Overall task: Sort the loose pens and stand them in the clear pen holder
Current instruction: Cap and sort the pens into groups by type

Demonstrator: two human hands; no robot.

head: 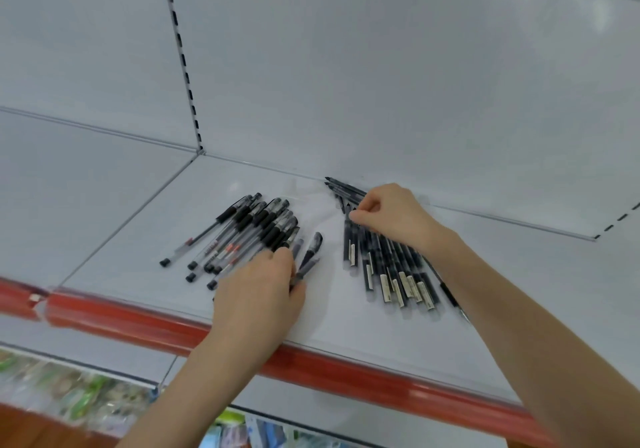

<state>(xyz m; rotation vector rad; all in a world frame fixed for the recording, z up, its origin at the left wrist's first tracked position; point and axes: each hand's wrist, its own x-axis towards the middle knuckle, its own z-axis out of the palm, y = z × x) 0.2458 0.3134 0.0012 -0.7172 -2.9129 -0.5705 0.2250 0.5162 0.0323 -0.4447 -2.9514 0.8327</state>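
Head view. The left hand (258, 292) lies palm down on a white shelf (332, 312), its fingers (277, 257) curled over the near ends of a fanned group of clear-barrelled pens (242, 233) with black grips and caps. The rest of that group spreads away beyond the fingertips and to their left. Between thumb and forefinger this hand pinches a single pen (306, 269), which points away to the fingers' right. One more loose pen (313, 243) lies just beyond it.

The right hand (394, 215) is closed tightly, its fingertips (358, 217) pinching the far ends of a row of dark pens (391, 267) with pale labels. Most of these run back beneath the palm and wrist, and a few tips stick out past the fingers towards the back panel (381, 84). The two groups lie well apart. A red edge strip (138, 319) runs under the left wrist.
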